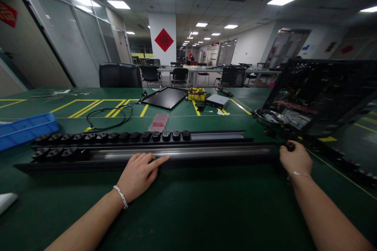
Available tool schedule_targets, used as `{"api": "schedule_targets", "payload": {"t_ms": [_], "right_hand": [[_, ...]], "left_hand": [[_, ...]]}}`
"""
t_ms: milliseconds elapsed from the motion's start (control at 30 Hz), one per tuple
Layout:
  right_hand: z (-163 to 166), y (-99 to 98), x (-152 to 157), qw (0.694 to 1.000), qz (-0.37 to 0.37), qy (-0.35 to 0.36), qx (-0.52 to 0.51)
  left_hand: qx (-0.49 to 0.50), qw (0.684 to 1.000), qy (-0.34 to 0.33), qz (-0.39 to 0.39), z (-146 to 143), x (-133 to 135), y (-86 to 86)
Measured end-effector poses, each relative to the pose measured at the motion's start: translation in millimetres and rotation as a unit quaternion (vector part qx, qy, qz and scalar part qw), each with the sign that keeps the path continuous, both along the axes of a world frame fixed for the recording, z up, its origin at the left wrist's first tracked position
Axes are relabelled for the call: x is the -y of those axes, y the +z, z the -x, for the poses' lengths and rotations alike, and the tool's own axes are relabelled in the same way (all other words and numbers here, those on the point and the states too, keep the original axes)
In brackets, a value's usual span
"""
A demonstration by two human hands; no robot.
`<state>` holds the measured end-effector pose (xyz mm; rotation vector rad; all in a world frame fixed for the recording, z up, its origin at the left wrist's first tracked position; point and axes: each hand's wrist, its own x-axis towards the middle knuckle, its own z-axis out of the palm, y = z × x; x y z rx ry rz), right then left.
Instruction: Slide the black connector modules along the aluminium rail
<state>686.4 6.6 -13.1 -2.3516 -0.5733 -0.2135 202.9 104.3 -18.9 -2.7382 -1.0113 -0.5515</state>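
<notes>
Pinching a small dark piece [290, 146], the right hand [297, 159] adjoins the right end of the near rail [212, 152], seemingly only left-filled with black modules [54, 153]; the left hand [139, 174] rests midway, grip unclear.

from over here the long rail [212, 152] looks like smooth shiny metal inside, the chunky blocks [166, 136] pass for hard plastic, same with the bin [32, 127], and the counter [206, 208] looks smooth, mostly matt.

I see bare hands [139, 176] and forearms [94, 217]; chunky silvery bracelet [121, 197] on the left one, thinner silvery chain [301, 174] on the right.
</notes>
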Motion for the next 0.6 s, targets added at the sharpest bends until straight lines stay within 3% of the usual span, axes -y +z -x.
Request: {"api": "schedule_targets", "payload": {"t_ms": [600], "right_hand": [[-14,-7.7,3,0.999,-0.023,-0.020,0.010]], "left_hand": [[0.001,1.000,0.000,-0.005,0,0,0.1]]}}
